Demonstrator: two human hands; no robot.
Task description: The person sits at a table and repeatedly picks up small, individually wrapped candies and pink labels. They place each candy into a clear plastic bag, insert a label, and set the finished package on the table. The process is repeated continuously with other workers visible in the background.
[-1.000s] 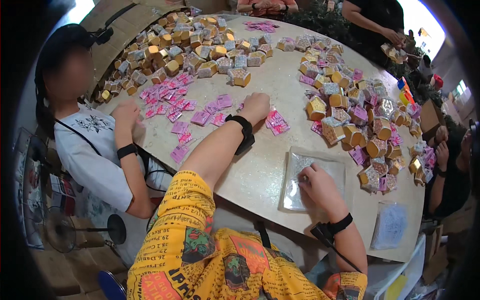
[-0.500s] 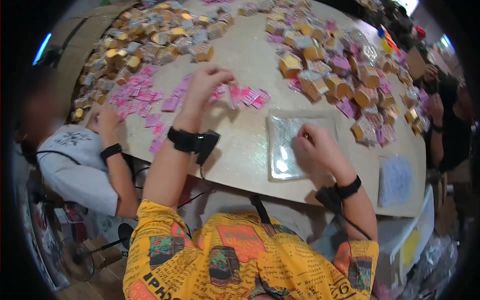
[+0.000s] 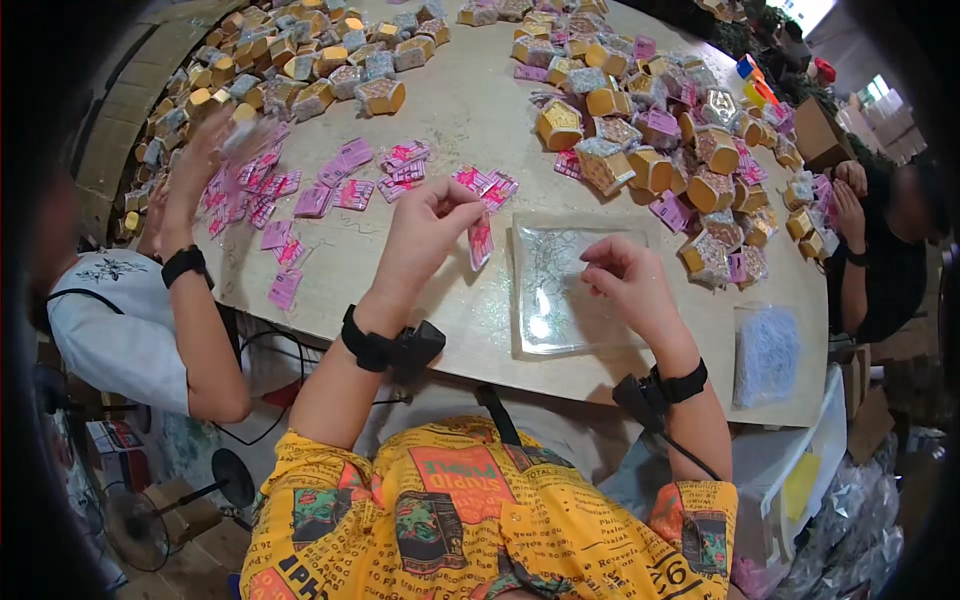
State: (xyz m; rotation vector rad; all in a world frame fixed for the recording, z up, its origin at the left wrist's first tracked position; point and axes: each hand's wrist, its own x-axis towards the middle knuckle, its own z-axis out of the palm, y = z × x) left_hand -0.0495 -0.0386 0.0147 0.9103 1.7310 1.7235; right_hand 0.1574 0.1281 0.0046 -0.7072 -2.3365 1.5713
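1. Two bare hands over the pale table, both forearms crossing its near edge.
2. Left hand: thumb and index pinched on one pink card, which hangs just left of the clear tray.
3. Right hand: over the tray's right half, thumb and fingers curled close together. Can't tell if anything sits between them.
4. Tray holds fine strands. Only a narrow strip of tabletop separates its near rim from the table's near edge.
5. Open room: broad lane of tabletop running far, between the left pile and right pile of gold faceted pieces. Second gap right of the tray, up to the clear bag of pale fibre near the right corner.
6. Tighter spots: loose pink cards left of the left hand, a few more just beyond its fingertips. Right pile's near end sits just beyond and right of the tray.
7. Co-worker's hand at left, blurred, over the card heap.
8. Vs 1 s ago: left hand was far out at the cards; now pulled back nearer, card in pinch. Right hand stayed over the tray. Co-worker's hand was by the table's left edge; now reaches farther in. Camera view has shifted too.
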